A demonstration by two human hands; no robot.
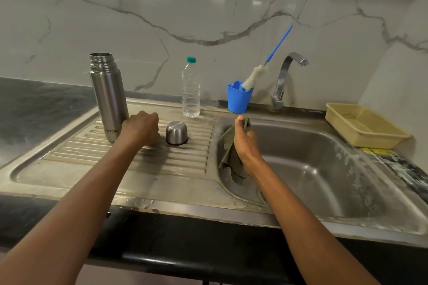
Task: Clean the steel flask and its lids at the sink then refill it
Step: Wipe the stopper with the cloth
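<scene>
The drainboard (76, 157) is holding the flask (108, 99). Beside the flask, the left hand (141, 127) is curling, round what I cannot tell. The right hand (246, 145) is gripping a cloth (228, 148), which should be rubbing the lid (176, 133) all over.

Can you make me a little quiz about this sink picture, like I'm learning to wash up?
1. True or false: the steel flask stands upright on the draining board with its top open.
2. What does the right hand hold over the basin? A) a green cloth B) a sponge C) a spoon
3. Fill in the word: the bottle brush leans in a blue ____ beside the tap.

Key: 1 true; 2 A; 3 cup
</scene>
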